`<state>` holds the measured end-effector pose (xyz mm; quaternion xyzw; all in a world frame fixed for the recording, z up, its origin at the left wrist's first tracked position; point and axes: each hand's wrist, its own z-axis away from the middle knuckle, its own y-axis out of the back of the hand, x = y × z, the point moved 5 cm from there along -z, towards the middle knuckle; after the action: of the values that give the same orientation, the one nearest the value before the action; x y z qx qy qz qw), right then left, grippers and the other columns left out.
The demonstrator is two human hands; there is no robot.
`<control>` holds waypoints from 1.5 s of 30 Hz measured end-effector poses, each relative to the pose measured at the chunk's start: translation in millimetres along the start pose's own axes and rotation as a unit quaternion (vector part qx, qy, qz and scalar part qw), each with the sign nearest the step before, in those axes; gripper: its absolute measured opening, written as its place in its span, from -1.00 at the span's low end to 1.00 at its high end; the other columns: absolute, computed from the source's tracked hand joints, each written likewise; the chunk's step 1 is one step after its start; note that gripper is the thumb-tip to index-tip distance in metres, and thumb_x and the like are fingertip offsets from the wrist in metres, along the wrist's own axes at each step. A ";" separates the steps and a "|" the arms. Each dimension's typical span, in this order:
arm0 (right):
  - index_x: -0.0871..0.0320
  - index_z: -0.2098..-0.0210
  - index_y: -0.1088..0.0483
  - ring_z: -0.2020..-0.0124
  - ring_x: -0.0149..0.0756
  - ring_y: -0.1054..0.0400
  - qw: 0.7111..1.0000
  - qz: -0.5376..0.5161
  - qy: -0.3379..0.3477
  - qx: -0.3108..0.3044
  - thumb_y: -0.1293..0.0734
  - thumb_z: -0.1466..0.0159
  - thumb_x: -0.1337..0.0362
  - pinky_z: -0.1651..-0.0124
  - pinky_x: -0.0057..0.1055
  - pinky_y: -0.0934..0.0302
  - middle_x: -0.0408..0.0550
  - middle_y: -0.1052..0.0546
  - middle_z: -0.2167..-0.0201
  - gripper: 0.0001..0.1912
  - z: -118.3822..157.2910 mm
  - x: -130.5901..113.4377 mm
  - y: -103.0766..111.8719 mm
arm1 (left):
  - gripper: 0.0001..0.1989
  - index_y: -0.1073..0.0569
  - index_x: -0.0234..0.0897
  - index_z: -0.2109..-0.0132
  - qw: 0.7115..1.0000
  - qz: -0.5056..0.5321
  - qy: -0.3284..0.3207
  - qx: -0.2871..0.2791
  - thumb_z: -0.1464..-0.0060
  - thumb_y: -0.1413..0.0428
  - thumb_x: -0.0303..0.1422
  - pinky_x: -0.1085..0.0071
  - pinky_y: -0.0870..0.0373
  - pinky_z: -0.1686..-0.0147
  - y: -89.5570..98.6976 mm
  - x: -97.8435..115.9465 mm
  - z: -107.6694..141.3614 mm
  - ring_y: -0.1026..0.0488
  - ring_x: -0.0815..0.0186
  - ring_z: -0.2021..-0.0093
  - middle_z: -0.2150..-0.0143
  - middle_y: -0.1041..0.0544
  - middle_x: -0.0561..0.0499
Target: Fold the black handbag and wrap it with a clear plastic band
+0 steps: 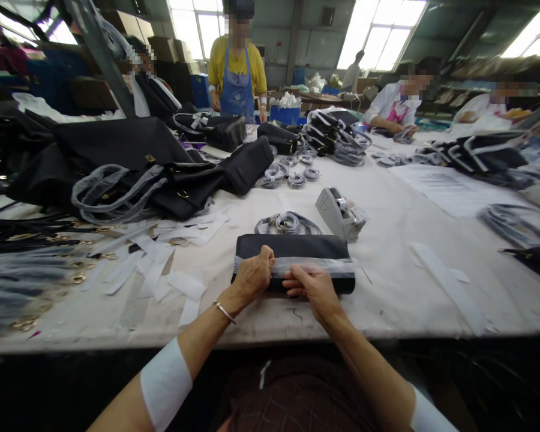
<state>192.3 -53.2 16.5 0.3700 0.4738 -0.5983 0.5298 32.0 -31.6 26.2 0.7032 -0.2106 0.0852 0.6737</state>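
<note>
A black handbag (297, 245) lies on its side in front of me, near the table's front edge. A band of translucent plastic film (333, 266) runs lengthwise across it. My left hand (253, 275) is closed on the film at the left part of the bag, thumb pressed against the fingers. Just to the right, my right hand (314, 289) pinches the film's lower edge between thumb and fingers. Behind the bag rests a coiled strap (288, 223) in plastic wrapping. A grey tape dispenser (339, 213) stands at the bag's far right corner.
Black bags (117, 144) are heaped at the left, with plastic-wrapped straps (31, 288) and white paper strips (153, 267) nearer me. Coiled straps (297, 179) lie farther back. Printed sheets (454, 189) are at the right. A person in a blue apron (237, 84) stands across the table.
</note>
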 end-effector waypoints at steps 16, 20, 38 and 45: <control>0.18 0.46 -0.39 0.55 -0.33 -0.40 0.988 -0.075 0.082 0.107 -0.60 0.13 0.13 0.73 -0.57 -0.16 -0.14 -0.48 0.50 -0.59 -3.6 -30.9 64.0 | -0.86 -0.23 -0.25 0.11 0.999 -0.037 -0.026 0.013 -0.32 0.19 -0.36 0.43 -0.25 0.42 -5.7 2.2 -3.3 -0.55 0.22 0.28 0.30 -0.54 -0.01; 0.17 0.40 -0.38 0.54 -0.36 -0.39 0.989 -0.112 0.035 0.087 -0.63 0.17 0.19 0.72 -0.59 -0.15 -0.14 -0.49 0.43 -0.54 -4.0 -30.6 68.1 | -0.85 -0.23 -0.24 0.13 0.998 -0.048 -0.029 0.030 -0.33 0.20 -0.34 0.44 -0.17 0.47 -7.1 2.3 -2.5 -0.54 0.24 0.30 0.32 -0.54 -0.01; 0.08 0.35 -0.53 0.55 -0.26 -0.36 0.900 0.392 0.158 0.104 -0.31 -0.16 0.05 0.47 -0.38 -0.20 -0.13 -0.51 0.54 -0.73 -14.1 -57.9 107.7 | -0.83 -0.31 -0.26 0.07 0.985 -0.011 -0.084 0.148 -0.31 0.14 -0.38 0.42 -0.38 0.28 -4.8 3.9 2.6 -0.50 0.28 0.23 0.25 -0.50 -0.04; 0.04 0.52 -0.47 0.50 -0.24 -0.34 0.853 0.480 0.170 0.115 -0.31 -0.08 0.09 0.39 -0.34 -0.14 -0.18 -0.46 0.59 -0.80 -33.2 -59.5 113.7 | -0.82 -0.39 -0.25 0.10 0.949 -0.040 -0.185 0.253 -0.27 0.09 -0.48 0.19 -0.33 -0.09 1.1 10.7 16.3 -0.36 0.18 -0.08 0.02 -0.45 -0.13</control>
<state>312.0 -3.3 43.7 0.7057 0.2478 -0.2471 0.6161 38.5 -49.6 30.2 0.8617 -0.2747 -0.0231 0.4261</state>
